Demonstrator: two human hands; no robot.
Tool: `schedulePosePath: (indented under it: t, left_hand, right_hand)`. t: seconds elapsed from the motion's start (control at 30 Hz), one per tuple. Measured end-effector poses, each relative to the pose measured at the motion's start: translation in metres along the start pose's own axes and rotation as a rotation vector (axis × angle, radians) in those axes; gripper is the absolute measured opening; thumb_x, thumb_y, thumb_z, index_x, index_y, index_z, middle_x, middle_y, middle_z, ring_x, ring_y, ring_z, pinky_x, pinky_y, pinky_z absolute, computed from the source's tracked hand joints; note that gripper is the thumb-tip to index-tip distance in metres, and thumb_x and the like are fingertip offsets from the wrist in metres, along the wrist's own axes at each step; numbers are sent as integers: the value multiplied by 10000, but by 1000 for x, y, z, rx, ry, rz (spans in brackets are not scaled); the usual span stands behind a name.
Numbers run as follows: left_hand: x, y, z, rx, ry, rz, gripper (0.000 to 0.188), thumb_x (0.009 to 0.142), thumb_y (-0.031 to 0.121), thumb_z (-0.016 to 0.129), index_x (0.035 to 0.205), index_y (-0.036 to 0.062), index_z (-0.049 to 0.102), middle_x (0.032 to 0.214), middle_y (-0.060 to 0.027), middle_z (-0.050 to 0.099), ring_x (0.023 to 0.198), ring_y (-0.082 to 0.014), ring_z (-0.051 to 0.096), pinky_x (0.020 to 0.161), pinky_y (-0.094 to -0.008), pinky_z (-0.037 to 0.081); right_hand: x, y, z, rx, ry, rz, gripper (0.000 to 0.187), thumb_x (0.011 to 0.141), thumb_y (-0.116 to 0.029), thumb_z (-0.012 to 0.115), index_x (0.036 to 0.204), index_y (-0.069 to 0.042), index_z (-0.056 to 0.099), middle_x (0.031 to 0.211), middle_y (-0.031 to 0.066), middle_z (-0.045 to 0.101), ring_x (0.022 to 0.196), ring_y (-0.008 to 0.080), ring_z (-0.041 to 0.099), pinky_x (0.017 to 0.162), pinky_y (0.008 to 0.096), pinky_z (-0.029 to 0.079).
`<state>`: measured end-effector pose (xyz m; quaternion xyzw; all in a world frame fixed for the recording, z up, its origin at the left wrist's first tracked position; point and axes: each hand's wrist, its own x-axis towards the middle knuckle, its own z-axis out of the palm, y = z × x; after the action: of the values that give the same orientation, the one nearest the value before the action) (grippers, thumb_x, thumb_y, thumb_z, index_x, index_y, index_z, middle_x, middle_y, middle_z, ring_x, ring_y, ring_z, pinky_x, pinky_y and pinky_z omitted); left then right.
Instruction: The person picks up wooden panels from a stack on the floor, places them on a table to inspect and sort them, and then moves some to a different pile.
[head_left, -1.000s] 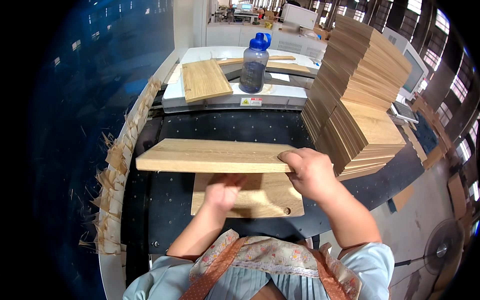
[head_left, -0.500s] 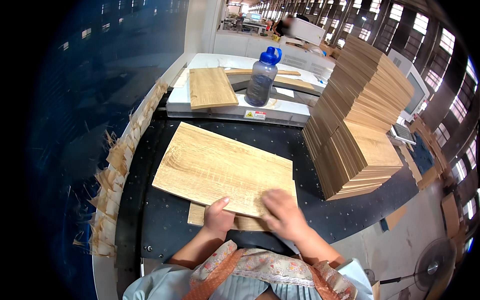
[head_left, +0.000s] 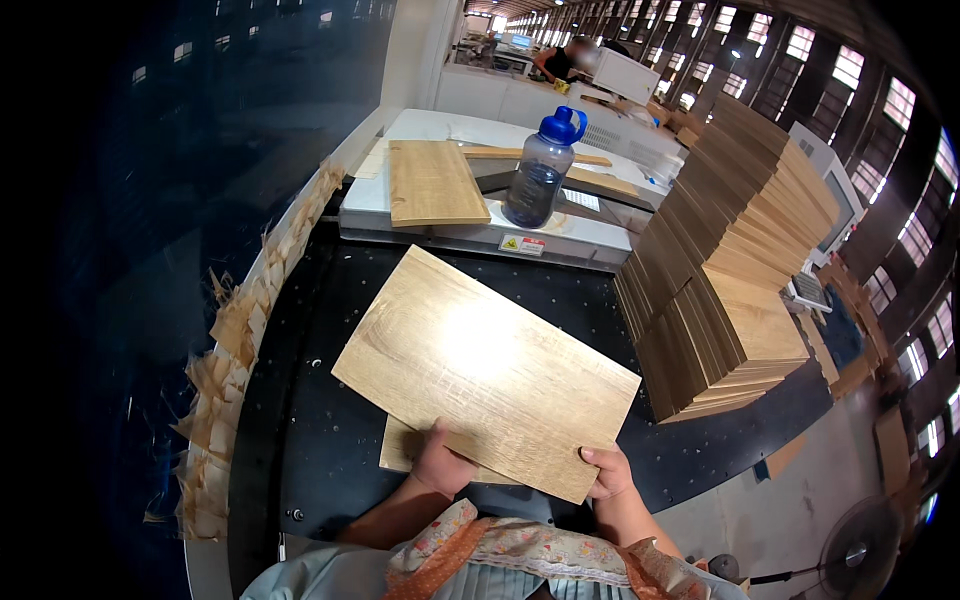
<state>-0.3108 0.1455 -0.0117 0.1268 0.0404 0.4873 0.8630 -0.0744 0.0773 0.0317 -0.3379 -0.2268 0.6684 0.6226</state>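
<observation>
A wood-grain board [head_left: 490,350] is tilted between my hands, with a bright glare on its upper face. My left hand [head_left: 442,466] grips its near edge, thumb on top and fingers hidden underneath. At the near right corner, my right hand [head_left: 608,470] is closed round the edge, its thumb on the face. Partly covered by the held board, a second wood board [head_left: 399,446] lies on the black perforated table [head_left: 320,450].
A tall stack of boards [head_left: 735,320] stands on the table's right. Behind, a white machine ledge [head_left: 400,228] carries another board [head_left: 435,185] and a blue-capped water bottle [head_left: 540,170]. Torn tape [head_left: 235,330] lines the left edge. A fan [head_left: 860,550] is at lower right; a person [head_left: 560,62] works far back.
My right hand has gone from a blurred place over the board's face to gripping its near right corner. The board has turned clockwise, its right end coming nearer to me.
</observation>
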Motion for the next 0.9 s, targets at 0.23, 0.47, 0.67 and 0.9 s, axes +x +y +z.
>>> schedulePosePath:
  t: [0.23, 0.47, 0.67, 0.9]
  left_hand:
    - [-5, 4, 13, 115, -32, -66, 707, 740, 376, 700, 1320, 129, 379, 1297, -47, 463, 1211, -263, 420, 1020, -456, 328]
    - [-2, -3, -12, 154, -62, -16, 678, 753, 334, 690, 1322, 132, 382, 1293, -50, 469, 1213, -262, 421, 1006, -455, 345]
    - [-1, -4, 2, 50, -183, 79, 635, 776, 336, 671, 1313, 133, 399, 1299, -49, 472, 1210, -252, 429, 998, -446, 349]
    - [1, 3, 8, 94, -93, 51, 559, 821, 261, 623, 1296, 63, 406, 1275, -80, 493, 1193, -269, 444, 1006, -446, 329]
  right_hand:
    - [2, -6, -1, 4, -30, -15, 587, 667, -7, 670, 1216, 33, 468, 1138, 163, 577, 1044, 290, 570, 912, 405, 455]
    - [0, -1, -14, 23, 0, -32, 650, 648, -33, 635, 1258, 33, 419, 1160, 196, 550, 1048, 347, 559, 912, 463, 457]
    - [1, 0, -8, 9, -28, -67, 651, 649, -41, 644, 1256, 31, 422, 1159, 191, 552, 1054, 339, 557, 913, 449, 453]
    - [15, -8, -18, 57, -6, -86, 522, 801, -169, 640, 1242, 28, 442, 1145, 168, 565, 1034, 268, 569, 889, 392, 462]
